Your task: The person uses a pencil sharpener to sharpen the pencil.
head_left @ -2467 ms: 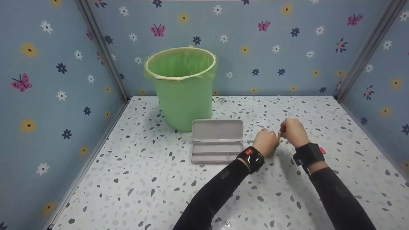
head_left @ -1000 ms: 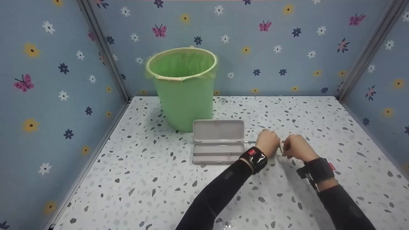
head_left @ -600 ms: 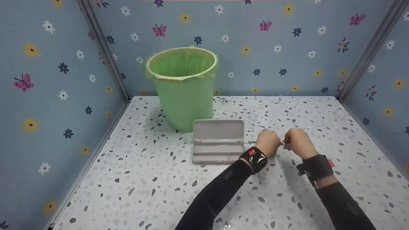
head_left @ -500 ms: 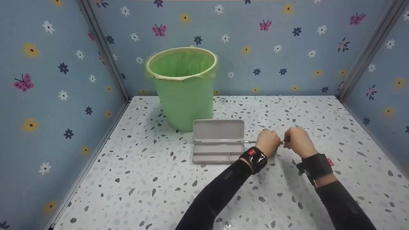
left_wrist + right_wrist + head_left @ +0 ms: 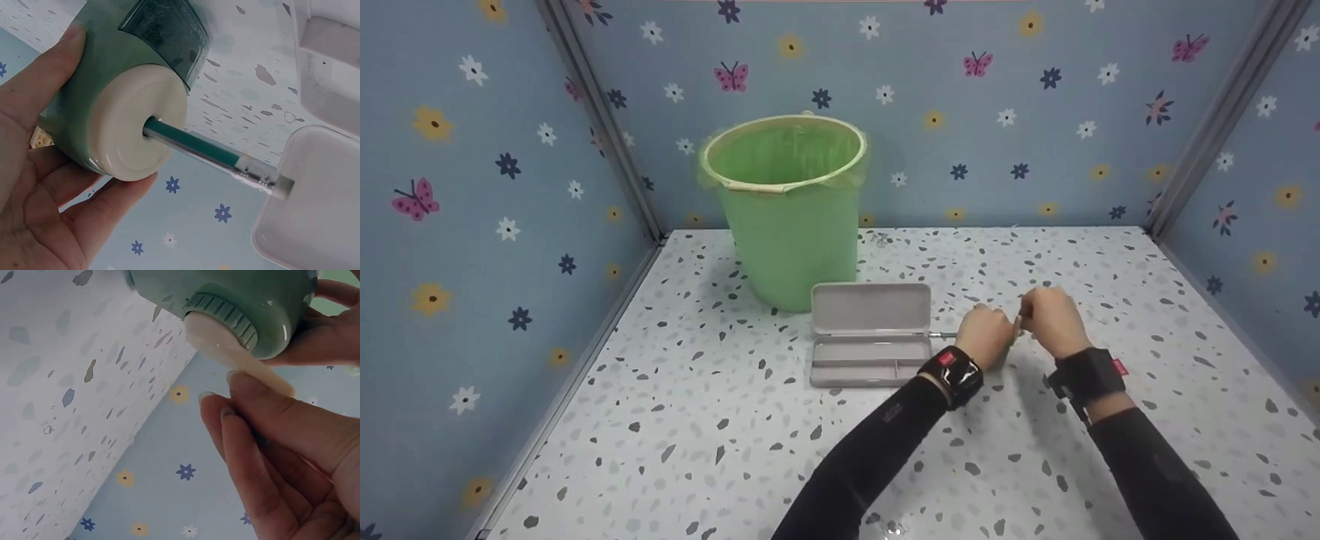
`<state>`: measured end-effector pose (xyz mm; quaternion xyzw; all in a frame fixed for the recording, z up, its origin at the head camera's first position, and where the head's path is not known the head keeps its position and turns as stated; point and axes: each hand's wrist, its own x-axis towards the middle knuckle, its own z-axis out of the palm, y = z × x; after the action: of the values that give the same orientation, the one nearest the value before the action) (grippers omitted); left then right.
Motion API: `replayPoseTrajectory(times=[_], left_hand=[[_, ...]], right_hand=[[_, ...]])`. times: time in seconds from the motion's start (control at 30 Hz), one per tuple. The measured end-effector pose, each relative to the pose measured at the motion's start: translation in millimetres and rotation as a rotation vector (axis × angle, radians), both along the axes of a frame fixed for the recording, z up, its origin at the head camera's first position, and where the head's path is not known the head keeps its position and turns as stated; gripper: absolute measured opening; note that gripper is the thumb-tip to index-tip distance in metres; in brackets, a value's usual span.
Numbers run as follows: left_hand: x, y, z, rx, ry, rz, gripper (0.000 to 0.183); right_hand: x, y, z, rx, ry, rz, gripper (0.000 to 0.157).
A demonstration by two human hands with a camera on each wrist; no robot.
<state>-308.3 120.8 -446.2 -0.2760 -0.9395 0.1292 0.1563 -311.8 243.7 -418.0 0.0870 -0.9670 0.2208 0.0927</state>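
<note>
My left hand point(image 5: 986, 335) grips a green pencil sharpener point(image 5: 104, 64) with a cream round front and a dark see-through shavings drawer. A green pencil point(image 5: 194, 145) sticks out of the hole in that front, its silver ferrule and worn eraser end outward. On the opposite side of the sharpener, my right hand point(image 5: 1054, 321) pinches the end of the cream crank handle point(image 5: 222, 343) between thumb and fingers. The fingers hide the crank's knob. In the head view the left hand covers most of the sharpener, and the pencil's end points toward the open pencil case point(image 5: 870, 307).
The grey case lies on the speckled table point(image 5: 675, 435), lid tipped back, its compartments bare. Behind it stands a green bin point(image 5: 795, 247) with a bag liner. Flower-patterned panels point(image 5: 922, 112) enclose the table at the back and both sides.
My right hand has gone down, then back up and slightly left, with the crank handle turning along. The left hand keeps the sharpener and pencil in nearly the same place.
</note>
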Motion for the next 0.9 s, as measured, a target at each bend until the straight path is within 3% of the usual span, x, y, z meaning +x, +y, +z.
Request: replayPoseTrajectory(times=[0.23,0.4,0.67,0.9], left_hand=[[0.8,-0.8,-6.4,0.017,0.068,-0.017,0.021],[0.0,-1.9,-4.6,0.035,0.044,-0.025,0.017],[0.2,-3.5,0.5,-0.027,-0.014,-0.026,0.021],[1.3,-4.7,0.7,-0.081,0.007,-0.056,0.022]], right_hand=[[-21.8,-2.3,-17.1,0.015,0.035,-0.044,0.005],[-31.6,-2.8,-32.4,0.010,0.027,-0.048,0.011],[-26.5,4.9,-51.2,-0.001,-0.087,0.012,0.018],[-17.6,10.5,-57.5,-0.005,-0.124,0.060,0.013]])
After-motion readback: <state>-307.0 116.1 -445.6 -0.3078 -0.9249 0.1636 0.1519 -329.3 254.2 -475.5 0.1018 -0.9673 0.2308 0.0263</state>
